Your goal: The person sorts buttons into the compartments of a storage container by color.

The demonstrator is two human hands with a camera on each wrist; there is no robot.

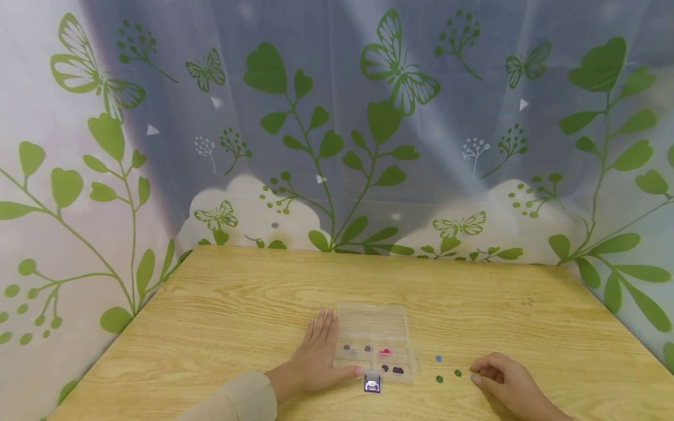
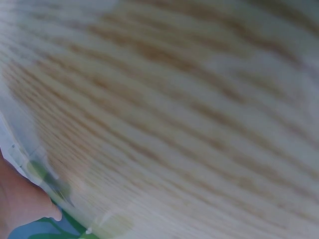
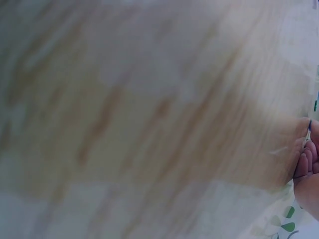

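Against the left hand [image 1: 317, 363], fingers straight, a clear box [image 1: 371, 324] is presumably steadied, while what may be a blue disc [image 3: 310, 125] is pinched by the right hand [image 1: 508, 381], green discs [image 1: 457, 373] beside its fingers.

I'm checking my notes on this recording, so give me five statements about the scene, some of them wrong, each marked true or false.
1. The clear compartment box has its lid open. True.
2. The left hand is up on the lid's far edge. False: it lies along the box's left side, with its thumb toward the front.
3. Two green discs and a blue disc lie on the table between the box and the right hand. True.
4. The blue disc lies left of the box. False: it lies to the box's right.
5. The box holds only green pieces. False: grey, red and dark pieces show in it.
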